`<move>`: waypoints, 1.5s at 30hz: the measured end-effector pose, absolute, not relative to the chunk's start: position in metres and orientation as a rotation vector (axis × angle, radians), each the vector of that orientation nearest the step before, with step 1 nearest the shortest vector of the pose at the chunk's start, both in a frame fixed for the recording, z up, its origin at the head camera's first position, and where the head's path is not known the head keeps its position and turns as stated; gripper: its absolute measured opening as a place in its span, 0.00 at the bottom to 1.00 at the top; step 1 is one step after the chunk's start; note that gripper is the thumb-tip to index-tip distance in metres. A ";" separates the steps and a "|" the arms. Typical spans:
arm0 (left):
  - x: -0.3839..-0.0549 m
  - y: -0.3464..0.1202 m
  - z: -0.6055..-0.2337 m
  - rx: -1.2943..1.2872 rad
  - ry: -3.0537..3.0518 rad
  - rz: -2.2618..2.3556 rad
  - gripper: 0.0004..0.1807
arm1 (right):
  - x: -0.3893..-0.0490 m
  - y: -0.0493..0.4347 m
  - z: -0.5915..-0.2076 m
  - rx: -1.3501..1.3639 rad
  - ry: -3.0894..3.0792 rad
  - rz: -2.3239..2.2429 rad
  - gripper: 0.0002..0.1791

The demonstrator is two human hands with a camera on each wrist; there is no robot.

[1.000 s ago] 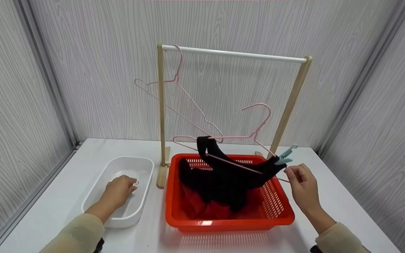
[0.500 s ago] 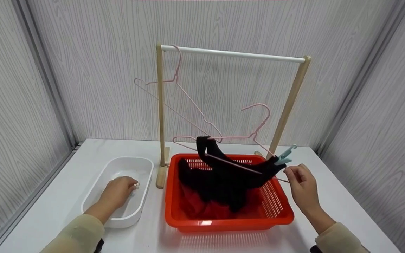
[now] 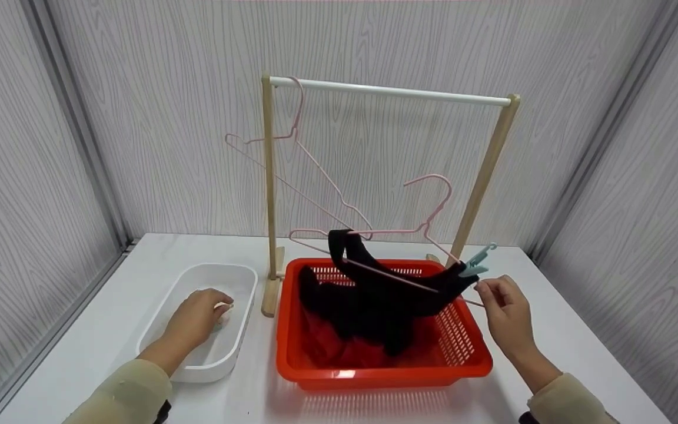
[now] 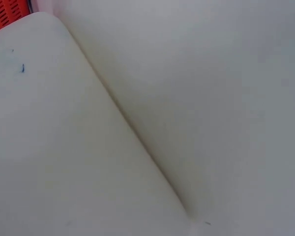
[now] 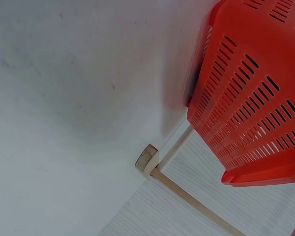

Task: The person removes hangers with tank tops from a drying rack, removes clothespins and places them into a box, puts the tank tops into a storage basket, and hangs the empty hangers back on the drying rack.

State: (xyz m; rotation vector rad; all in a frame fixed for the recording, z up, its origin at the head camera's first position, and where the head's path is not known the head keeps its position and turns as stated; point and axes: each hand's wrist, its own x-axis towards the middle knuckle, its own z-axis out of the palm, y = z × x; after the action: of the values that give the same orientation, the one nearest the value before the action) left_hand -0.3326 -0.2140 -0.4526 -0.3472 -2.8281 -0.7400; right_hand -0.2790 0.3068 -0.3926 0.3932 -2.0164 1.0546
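My left hand [image 3: 195, 318] reaches down into the white tub [image 3: 156, 306] on the left, thumb and fingers pinching a small pale clothespin [image 3: 231, 305] that is mostly hidden. On the right, my right hand [image 3: 507, 309] grips the corner of a pink wire hanger [image 3: 395, 231], its fingertips at the edge of a black garment [image 3: 368, 306]. The garment's straps loop over both hanger ends, and its body sags into the red basket [image 3: 383, 374]. A light blue clothespin [image 3: 475, 265] clamps the right strap onto the hanger. Neither wrist view shows the hands' work.
Behind the basket stands a wooden rack with a white rod [image 3: 392, 90]. Another pink hanger [image 3: 315, 159] hangs from its left end. Red cloth [image 3: 356, 352] lies under the black garment. Wood-grain panels [image 3: 162, 118] enclose the white table [image 3: 574, 347].
The left hand shifts slightly inside the tub, and the pale clothespin at its fingertips turns and shows less. My right hand, the hanger and the garment stay in place.
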 end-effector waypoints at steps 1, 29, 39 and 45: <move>-0.332 -0.213 -0.451 -0.352 -2.821 -0.732 0.09 | -0.279 0.307 -0.393 0.394 -2.016 1.052 0.05; -0.326 -0.167 -0.396 -0.515 -2.337 -0.669 0.10 | -0.279 0.304 -0.391 0.362 -2.036 1.066 0.04; -0.325 -0.132 -0.366 -0.661 -2.120 -0.598 0.08 | -0.279 0.303 -0.389 0.364 -2.039 1.088 0.04; -0.323 -0.105 -0.354 -0.761 -2.050 -0.585 0.09 | -0.279 0.304 -0.390 0.374 -2.040 1.060 0.04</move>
State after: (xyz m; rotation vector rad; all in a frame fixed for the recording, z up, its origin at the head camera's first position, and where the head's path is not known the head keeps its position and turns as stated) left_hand -0.3232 -0.1054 -0.3538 -0.7610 -2.0501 -0.5851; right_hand -0.2790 0.3038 -0.3901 0.3736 -2.0401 1.0598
